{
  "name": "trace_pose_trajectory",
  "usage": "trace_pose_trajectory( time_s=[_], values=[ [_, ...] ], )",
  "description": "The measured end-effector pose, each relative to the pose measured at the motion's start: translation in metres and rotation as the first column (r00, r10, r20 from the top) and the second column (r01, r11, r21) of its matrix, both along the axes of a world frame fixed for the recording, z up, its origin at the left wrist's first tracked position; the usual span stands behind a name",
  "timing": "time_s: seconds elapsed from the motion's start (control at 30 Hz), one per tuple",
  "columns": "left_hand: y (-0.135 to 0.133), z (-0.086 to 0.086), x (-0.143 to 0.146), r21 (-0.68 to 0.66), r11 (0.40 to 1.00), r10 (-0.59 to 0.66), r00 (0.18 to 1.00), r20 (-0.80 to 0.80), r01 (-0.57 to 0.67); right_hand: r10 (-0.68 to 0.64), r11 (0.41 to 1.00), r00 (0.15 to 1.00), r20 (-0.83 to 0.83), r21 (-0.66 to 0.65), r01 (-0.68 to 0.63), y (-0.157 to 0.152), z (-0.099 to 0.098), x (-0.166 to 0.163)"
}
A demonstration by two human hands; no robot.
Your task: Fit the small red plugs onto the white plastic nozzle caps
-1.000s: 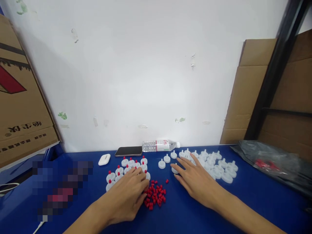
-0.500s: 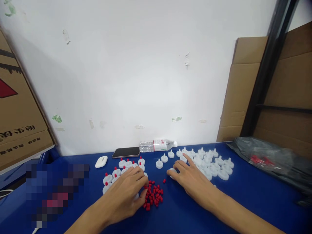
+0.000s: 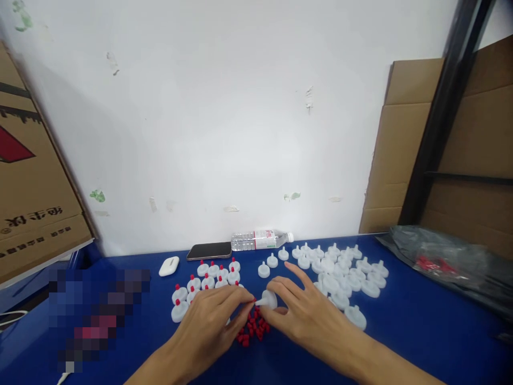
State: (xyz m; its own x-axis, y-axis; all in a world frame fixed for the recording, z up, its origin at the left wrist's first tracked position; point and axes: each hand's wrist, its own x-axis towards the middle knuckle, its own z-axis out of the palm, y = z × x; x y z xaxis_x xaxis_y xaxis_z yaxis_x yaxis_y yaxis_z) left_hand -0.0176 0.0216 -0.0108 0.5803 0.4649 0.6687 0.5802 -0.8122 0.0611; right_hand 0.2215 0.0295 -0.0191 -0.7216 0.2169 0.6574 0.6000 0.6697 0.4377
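Between thumb and fingers, my right hand (image 3: 298, 307) holds a white nozzle cap (image 3: 269, 299) on its side, its thin spout pointing left. My left hand (image 3: 218, 318) pinches a small red tip cap (image 3: 254, 300) at the end of that spout. Below both hands lies a pile of loose red tip caps (image 3: 256, 327), partly covered by the fingers. Left of it stand several white nozzle caps with red tips (image 3: 194, 282), some hidden behind my left hand. Many white nozzle caps without red tips (image 3: 336, 267) are heaped beyond my right hand.
A clear plastic bottle (image 3: 260, 240) lies along the wall, beside a phone (image 3: 209, 251) and a white earbud case (image 3: 169, 266). To the right is a grey plastic bag (image 3: 436, 251) with red pieces inside. Cardboard (image 3: 40, 176) stands at the left.
My right hand has moved left, bringing the white nozzle cap up over the red pile and tipping it sideways. My left hand has come right with a red tip cap to meet the spout.
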Motion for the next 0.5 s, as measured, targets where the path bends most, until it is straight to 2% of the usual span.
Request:
trace_pose_trajectory(
  time_s=[0.13,0.33,0.5],
  values=[
    [-0.0011,0.0021,0.001,0.04,0.999,-0.006,0.998,-0.058,0.008,0.006,1.0,1.0,-0.005,-0.007,-0.006,-0.0002,-0.0044,-0.001],
    [-0.003,0.0004,0.0021,-0.017,1.0,-0.018,0.996,-0.089,0.016,0.025,1.0,1.0,-0.011,-0.001,-0.025,0.0005,-0.007,0.0],
    [-0.0074,-0.005,0.0058,-0.127,0.992,-0.021,0.998,-0.057,0.014,0.065,0.998,0.998,-0.027,0.013,-0.064,-0.0024,-0.0025,-0.0008]
  ],
)
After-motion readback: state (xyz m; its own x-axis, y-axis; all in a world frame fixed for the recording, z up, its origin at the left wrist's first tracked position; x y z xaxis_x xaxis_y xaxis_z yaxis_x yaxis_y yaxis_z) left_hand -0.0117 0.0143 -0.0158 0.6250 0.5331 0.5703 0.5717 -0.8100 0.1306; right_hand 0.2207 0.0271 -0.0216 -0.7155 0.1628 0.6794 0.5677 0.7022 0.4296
